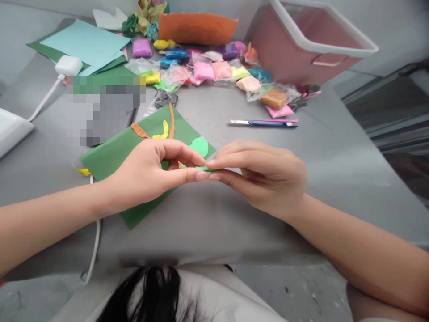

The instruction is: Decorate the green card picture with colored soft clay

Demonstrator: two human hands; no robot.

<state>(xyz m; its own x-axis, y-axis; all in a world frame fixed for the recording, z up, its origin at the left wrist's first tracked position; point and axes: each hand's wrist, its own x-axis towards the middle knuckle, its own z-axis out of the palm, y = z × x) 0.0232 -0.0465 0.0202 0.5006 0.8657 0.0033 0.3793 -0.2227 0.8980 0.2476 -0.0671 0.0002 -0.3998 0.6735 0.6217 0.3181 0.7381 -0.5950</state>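
Note:
Between the fingertips of both hands is a thin flat piece of light green clay (pixel 210 169). My left hand (pixel 167 165) pinches it from the left, thumb below and fingers above. From the right, my right hand (pixel 261 174) pinches the same piece, its thumb meeting the left thumb. Beneath the hands lies a dark green sheet of paper (pixel 114 161). On the sheet are orange clay strips (pixel 172 120), a curved yellow clay piece (pixel 165 129) and a flat mint green clay patch (pixel 200 146). My left hand covers part of the sheet.
A craft knife (pixel 271 124) lies beyond my right hand. Several bagged clay packs (pixel 204 70) stretch across the back, beside a pink bin (pixel 284 49). Coloured paper (pixel 83 42), a white charger (pixel 69 66) with its cable, and a blurred dark object (pixel 112 116) are at left.

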